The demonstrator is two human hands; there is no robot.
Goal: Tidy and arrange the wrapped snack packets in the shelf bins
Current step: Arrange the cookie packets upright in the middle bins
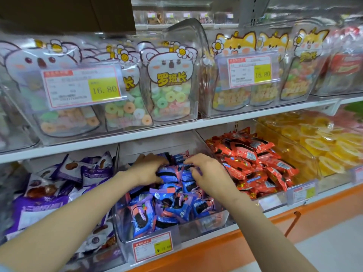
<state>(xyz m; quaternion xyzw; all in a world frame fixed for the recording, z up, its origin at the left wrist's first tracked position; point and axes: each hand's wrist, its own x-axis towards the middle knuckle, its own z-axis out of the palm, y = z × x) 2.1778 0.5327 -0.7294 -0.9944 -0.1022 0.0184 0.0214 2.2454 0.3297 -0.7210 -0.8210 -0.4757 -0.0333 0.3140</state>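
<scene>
my left grip (150, 169) is clutching blue packets (172, 207) in the middle bin (213, 222). my right grip (205, 173) is probably pinching one.

1. Two arms show, one on the left and one on the right; the left forearm (78, 218) and the right forearm (265, 228) are bare from the near edge up to the wrist; both are slim and smooth in outline.
2. The left hand (149, 169) and the right hand (208, 173) are bare too; the nails are too blurred to describe.
3. A small pale blue-grey patch (3, 268) sits in the near left corner beside the left arm; whether it is a sleeve cannot be told.
</scene>
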